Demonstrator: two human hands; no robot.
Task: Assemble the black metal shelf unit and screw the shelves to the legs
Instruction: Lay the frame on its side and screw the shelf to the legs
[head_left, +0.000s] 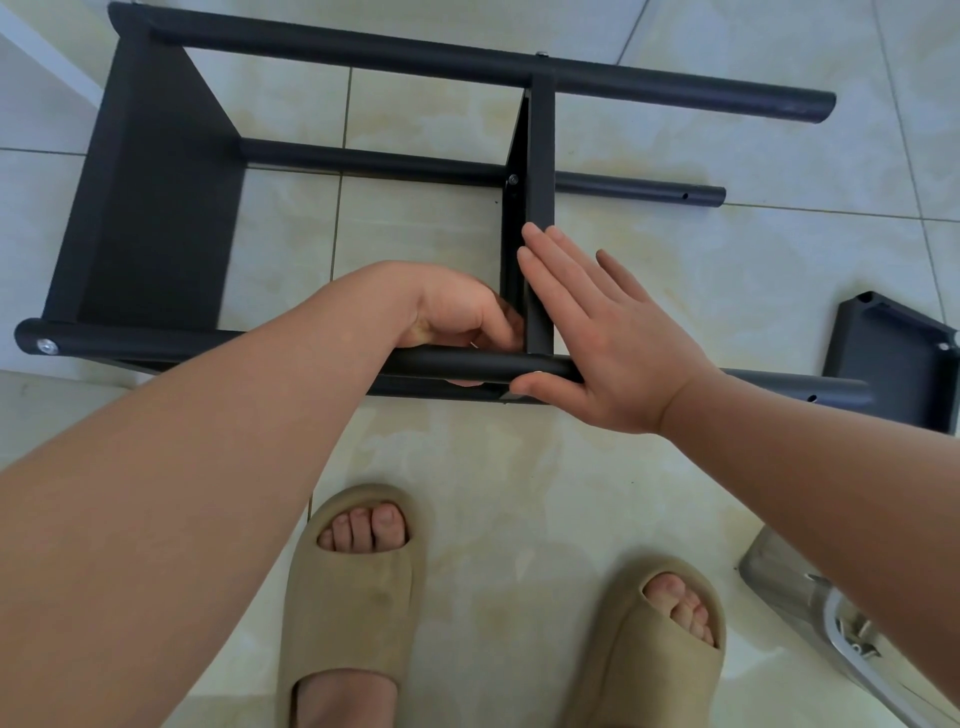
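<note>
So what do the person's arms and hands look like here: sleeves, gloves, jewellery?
No gloves. The left arm and right arm are bare to the frame edge, no sleeves in view. No watch or bracelet on either wrist; no ring on the right hand. Fingers of the left hand are partly hidden. Beige slides on the feet.

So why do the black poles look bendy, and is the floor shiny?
Head view: the wide lens bows the top pole near the frame's edge; the floor gives soft pale reflections, no hard glare; a faint shadow lies beside the left slipper.
</note>
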